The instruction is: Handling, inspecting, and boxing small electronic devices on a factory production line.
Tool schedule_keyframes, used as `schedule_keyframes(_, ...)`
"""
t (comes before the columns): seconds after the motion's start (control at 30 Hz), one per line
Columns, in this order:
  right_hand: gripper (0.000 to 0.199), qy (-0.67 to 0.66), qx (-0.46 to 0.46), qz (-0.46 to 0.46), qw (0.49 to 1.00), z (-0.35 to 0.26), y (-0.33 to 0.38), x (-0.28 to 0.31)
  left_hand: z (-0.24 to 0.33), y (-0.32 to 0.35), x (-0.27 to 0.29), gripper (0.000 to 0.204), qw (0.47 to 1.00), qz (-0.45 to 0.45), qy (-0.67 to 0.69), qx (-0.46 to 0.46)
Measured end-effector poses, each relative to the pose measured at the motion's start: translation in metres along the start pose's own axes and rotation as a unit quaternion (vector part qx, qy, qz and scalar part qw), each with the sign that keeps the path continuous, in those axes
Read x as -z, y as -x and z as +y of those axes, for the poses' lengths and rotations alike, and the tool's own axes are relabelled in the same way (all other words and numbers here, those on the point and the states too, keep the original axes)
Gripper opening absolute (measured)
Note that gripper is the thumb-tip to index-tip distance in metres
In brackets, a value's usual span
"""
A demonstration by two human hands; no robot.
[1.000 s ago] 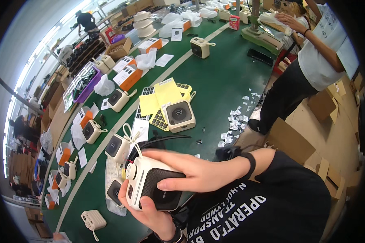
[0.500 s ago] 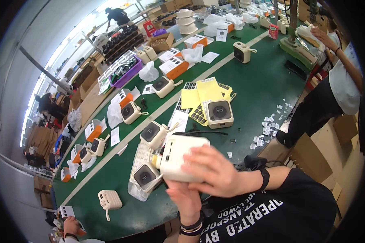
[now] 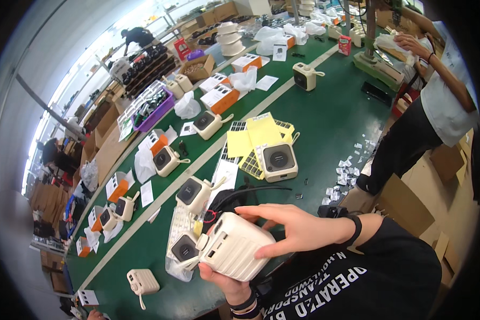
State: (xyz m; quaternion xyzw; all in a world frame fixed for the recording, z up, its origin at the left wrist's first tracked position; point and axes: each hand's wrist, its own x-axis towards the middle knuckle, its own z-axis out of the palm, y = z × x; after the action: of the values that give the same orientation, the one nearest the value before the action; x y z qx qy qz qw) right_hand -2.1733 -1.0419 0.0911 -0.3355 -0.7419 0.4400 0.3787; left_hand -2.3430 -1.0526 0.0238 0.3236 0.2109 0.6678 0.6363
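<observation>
A cream boxy device (image 3: 240, 248) with a ribbed side and small ports on one edge is held tilted above the near edge of the table. My left hand (image 3: 226, 282) supports it from below, its fingers mostly hidden. Over the far right edge, my right hand (image 3: 298, 229) grips it with the thumb on the ribbed side and the fingertips at the top. Just beyond lie two similar devices with dark round-centred faces, an upper one (image 3: 193, 193) and a lower one (image 3: 185, 248) on clear plastic wrap. A black cable bundle (image 3: 230, 200) sits behind the held device.
On the green table (image 3: 336, 122) stand another device (image 3: 278, 160) beside yellow sheets (image 3: 261, 132), and one (image 3: 142, 281) at the near left. Orange-and-white boxes (image 3: 220, 98) line the far side. White scraps (image 3: 342, 173) lie rightward, near a co-worker (image 3: 432, 112).
The held device has turned and come lower, its ribbed side now showing. My right hand has shifted from across its face to its right edge. The view has shifted slightly.
</observation>
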Motion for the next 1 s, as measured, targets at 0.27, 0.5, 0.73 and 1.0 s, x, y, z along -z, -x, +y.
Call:
schedule_keyframes(0.27, 0.058, -0.002, -0.127, 0.069, 0.989, 0.028, -0.064, 0.069, 0.018, -0.019, 0.009, 0.069, 0.953, -0.056, -0.298, 0.003)
schedule_keyframes(0.5, 0.040, 0.422, -0.100, 0.343, 0.833, 0.152, -0.199, 0.208, 0.085, -0.050, 0.041, 0.063, 0.927, 0.070, -0.361, -0.067)
schedule_keyframes(0.73, 0.067, 0.631, 0.017, 0.544, 0.552, 0.267, -0.220, 0.283, 0.062, -0.276, 0.127, 0.083, 0.723, 0.110, -0.639, -0.239)
schedule_keyframes(1.0, 0.087, 0.470, -0.108, 0.204, 0.852, 0.206, -0.266, 0.124, -0.004, -0.333, 0.140, 0.093, 0.632, 0.197, -0.741, 0.116)
